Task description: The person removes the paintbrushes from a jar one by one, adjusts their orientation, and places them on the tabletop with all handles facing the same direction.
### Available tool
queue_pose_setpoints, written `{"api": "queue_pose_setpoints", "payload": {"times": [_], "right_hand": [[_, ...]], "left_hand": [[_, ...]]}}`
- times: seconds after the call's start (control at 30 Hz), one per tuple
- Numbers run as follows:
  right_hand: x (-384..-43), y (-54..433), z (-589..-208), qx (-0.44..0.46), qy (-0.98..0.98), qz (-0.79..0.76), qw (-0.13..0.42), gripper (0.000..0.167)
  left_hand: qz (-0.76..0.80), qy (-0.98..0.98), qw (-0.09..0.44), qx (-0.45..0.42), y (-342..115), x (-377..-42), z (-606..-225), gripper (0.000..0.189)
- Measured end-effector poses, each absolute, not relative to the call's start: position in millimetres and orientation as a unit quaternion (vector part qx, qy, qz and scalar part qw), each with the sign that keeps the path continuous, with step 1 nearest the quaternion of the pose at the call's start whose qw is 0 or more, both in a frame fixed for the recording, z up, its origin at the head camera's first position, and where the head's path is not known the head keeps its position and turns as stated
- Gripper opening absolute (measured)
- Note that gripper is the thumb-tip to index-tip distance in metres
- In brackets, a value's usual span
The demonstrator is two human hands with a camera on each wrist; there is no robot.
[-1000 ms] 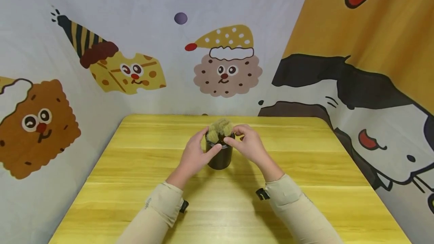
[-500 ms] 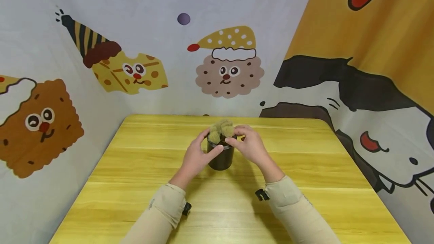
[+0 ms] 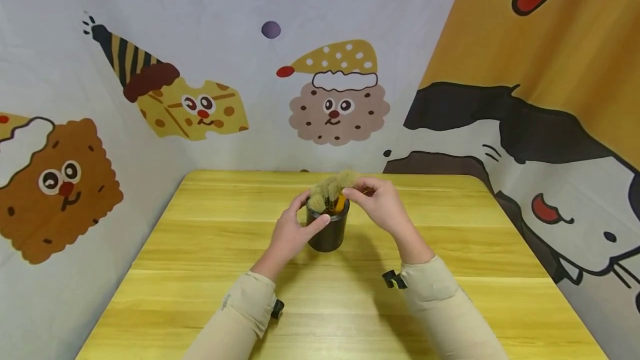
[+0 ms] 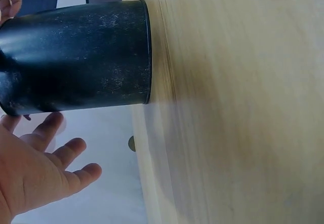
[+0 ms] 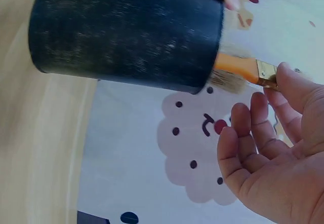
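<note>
A black cylindrical cup [image 3: 326, 238] stands upright on the wooden table, with several brushes [image 3: 317, 203] in it, pale bristles up. My left hand [image 3: 290, 229] holds the cup by its rim, thumb on the near side and fingers at the left. In the left wrist view, several of its fingers [image 4: 48, 127] spread out beside the cup. My right hand [image 3: 384, 207] pinches one paintbrush [image 5: 238, 68] at its brass-coloured ferrule. Part of that brush's orange handle shows above the rim, its lower end hidden inside the cup.
The yellow wood-grain table [image 3: 200, 271] reaches back to a cloth backdrop [image 3: 215, 21] printed with cartoon food. Beige sleeves [image 3: 240, 299] cover both forearms, each with a small black clip-like piece [image 3: 393, 279] at the wrist.
My right hand has moved up and slightly right, lifting one brush so its bristles stand above the others and its orange handle shows. My left hand stays at the cup.
</note>
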State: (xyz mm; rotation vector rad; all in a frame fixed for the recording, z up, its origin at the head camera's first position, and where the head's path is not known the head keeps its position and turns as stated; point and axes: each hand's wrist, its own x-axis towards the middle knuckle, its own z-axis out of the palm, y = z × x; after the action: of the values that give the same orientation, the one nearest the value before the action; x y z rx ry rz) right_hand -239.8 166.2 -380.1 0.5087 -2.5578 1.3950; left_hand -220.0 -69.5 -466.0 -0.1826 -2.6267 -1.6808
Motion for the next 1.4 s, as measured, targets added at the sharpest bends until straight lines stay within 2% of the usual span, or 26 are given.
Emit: {"api": "queue_pose_setpoints", "payload": {"times": [0.2,0.37,0.63,0.73,0.97,1.27,1.4], "right_hand": [[-240.6,176.7,-369.1,0.170,-0.825,0.523,0.128,0.023],[-239.3,189.6,-358.5,0.131,-0.784,0.588,0.152,0.027],[-246.6,219.1,-354.9,0.053,-0.708,0.691,0.135,0.017],[-250.5,229.0,-360.4,0.022,-0.726,0.678,0.111,0.019],[-267.5,243.9,-391.4,-0.016,-0.821,0.571,0.006,0.047],[-292.3,241.8,-445.4,0.010,-0.885,0.451,-0.113,0.041],[-296.1,236.0,-458.6,0.028,-0.896,0.422,-0.136,0.037]], "left_hand": [[-0.547,-0.836,0.002,-0.052,-69.4,-219.6,-465.0,0.084],[-0.545,-0.837,-0.003,-0.048,-69.1,-218.9,-464.8,0.085],[-0.549,-0.834,-0.003,-0.049,-69.3,-219.4,-465.7,0.086],[-0.548,-0.835,-0.004,-0.050,-69.3,-219.4,-465.7,0.085],[-0.550,-0.834,-0.004,-0.054,-69.5,-218.9,-465.5,0.088],[-0.550,-0.833,-0.008,-0.052,-69.8,-219.7,-465.5,0.087],[-0.553,-0.831,-0.006,-0.052,-69.8,-219.4,-465.3,0.086]]}}
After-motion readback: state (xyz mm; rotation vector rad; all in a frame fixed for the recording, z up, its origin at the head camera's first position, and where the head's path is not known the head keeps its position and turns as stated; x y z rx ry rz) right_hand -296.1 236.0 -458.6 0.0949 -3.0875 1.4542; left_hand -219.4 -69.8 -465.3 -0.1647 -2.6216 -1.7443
